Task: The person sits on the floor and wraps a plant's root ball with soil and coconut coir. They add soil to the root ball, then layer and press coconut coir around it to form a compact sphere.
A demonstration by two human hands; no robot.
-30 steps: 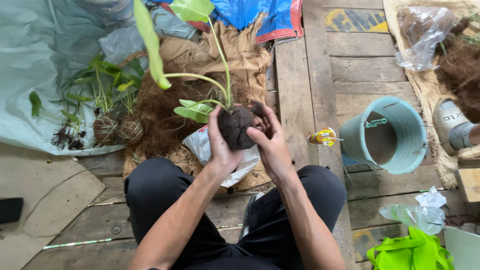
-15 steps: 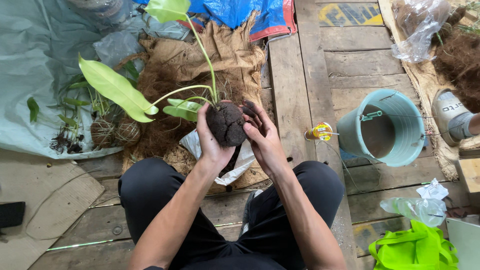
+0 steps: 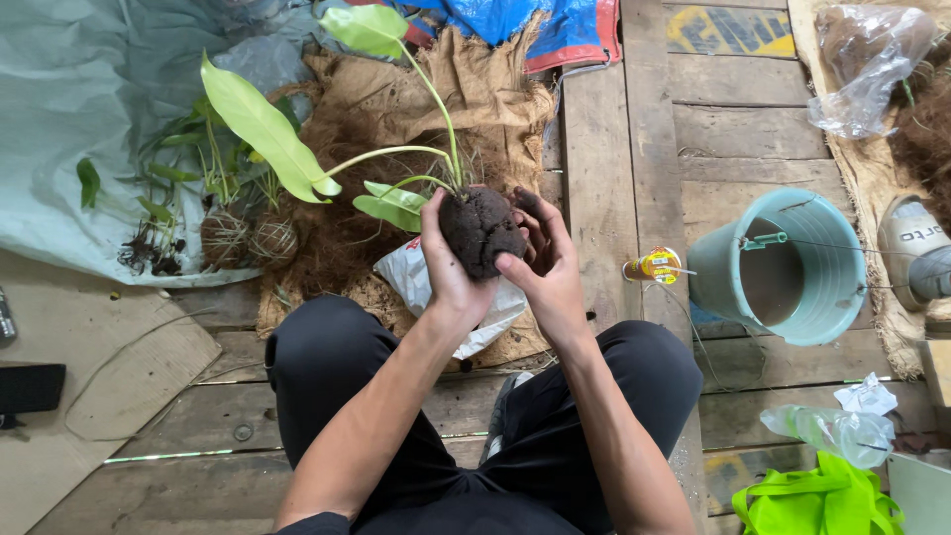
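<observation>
My left hand (image 3: 448,260) and right hand (image 3: 547,269) both grip the dark soil ball (image 3: 480,230), left of the teal bucket (image 3: 783,266). The plant (image 3: 297,149) has tipped further left than before, so I think I am turning and pressing the ball round.

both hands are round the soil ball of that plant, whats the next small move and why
Probably keep pressing and turning the soil ball to round it. The left hand cups it from beneath and the right hand presses its side, while the leaves lean out to one side and the surface looks lumpy.
</observation>
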